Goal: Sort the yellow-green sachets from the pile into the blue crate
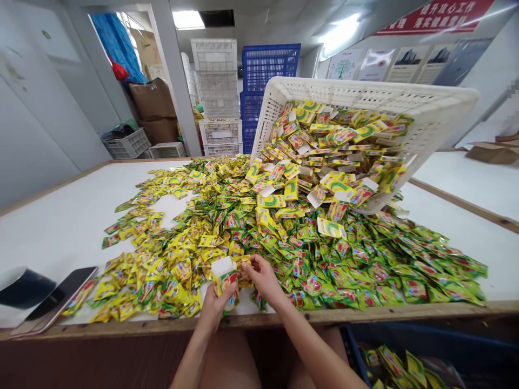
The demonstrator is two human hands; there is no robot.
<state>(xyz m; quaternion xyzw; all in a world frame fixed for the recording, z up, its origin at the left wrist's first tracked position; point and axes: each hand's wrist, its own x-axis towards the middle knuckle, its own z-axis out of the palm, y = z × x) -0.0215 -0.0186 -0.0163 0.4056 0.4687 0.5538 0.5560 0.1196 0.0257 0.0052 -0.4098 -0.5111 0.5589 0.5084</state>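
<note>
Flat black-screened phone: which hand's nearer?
Left. The left hand, holding an open yellow cardboard box, is right of the phone; the right hand is farther right.

Bare left grip (218,305) and right grip (264,276), slim bare forearms (310,337), seemingly bare legs (232,359)

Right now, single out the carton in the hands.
The yellow carton held in the left hand, white flap raised; other cartons lie in or just before the tipped white basket.

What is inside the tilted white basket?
The white basket holds many small, mostly yellow cartons, some with open ends. Whatever lies beneath the top ones is covered.
</note>
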